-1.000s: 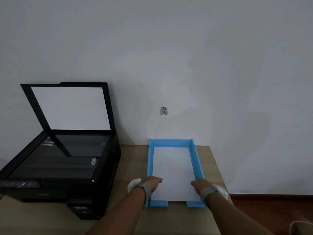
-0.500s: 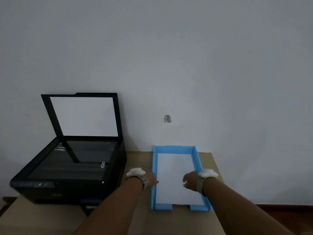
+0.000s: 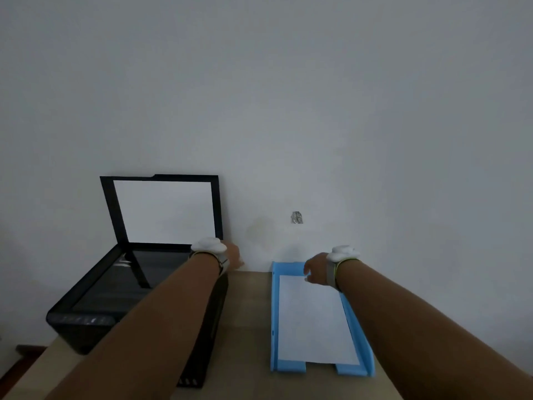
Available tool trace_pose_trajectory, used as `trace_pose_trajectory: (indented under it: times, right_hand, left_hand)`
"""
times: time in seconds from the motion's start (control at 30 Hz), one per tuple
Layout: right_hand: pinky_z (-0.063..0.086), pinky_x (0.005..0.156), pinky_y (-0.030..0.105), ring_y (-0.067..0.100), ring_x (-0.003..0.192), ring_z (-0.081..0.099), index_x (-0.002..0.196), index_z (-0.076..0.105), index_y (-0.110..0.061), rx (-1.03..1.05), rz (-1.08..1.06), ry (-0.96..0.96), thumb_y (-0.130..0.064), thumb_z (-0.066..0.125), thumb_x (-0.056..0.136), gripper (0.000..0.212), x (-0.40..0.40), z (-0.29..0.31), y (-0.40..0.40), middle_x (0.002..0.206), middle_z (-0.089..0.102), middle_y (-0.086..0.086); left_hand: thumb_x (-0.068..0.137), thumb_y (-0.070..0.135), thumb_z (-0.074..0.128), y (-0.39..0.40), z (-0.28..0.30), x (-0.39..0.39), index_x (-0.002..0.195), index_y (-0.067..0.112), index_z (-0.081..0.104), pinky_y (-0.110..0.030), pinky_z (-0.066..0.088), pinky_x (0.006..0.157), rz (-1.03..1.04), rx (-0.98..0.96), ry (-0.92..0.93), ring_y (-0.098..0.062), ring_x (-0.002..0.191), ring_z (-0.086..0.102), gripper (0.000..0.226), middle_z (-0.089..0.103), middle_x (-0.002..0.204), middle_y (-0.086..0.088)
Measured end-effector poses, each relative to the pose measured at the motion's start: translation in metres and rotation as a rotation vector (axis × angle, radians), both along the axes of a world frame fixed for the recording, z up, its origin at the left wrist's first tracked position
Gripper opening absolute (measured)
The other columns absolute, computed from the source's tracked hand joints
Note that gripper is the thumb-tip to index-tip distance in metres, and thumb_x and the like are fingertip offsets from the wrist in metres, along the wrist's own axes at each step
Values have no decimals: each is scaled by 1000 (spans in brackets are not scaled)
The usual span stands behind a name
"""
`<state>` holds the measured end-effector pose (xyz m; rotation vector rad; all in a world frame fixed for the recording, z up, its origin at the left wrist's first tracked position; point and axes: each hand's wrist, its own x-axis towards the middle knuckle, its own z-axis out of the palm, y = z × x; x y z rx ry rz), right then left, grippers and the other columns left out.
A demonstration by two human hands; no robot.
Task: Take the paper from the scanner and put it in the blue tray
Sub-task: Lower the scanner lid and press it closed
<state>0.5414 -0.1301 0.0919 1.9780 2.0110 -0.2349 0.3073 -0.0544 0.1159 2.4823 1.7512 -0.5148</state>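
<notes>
Below both hands — paper, trayed

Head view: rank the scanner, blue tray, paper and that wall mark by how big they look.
1. scanner, lid up
2. blue tray
3. paper, lying inside the tray, only slightly smaller
4. wall mark, by far the smallest

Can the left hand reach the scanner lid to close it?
Probably yes. The left hand is empty and already up beside the lid's right edge, with nothing between them. The lid stands open against the wall, so the hand looks free to get at it.
</notes>
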Motion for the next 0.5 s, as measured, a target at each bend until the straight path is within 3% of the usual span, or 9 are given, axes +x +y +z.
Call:
trace_pose_trajectory:
  times: [0.5]
  right_hand:
    - [34,113,35,26,133,44,138,47,-19,219,57,28,-39,48,95,47,-76,99,69,145,45,7]
  left_hand:
    - [90,51,50,72,74,-104,142,26,39,-39,42,107,49,217,-72,-27,131,47,59,39,150,-3]
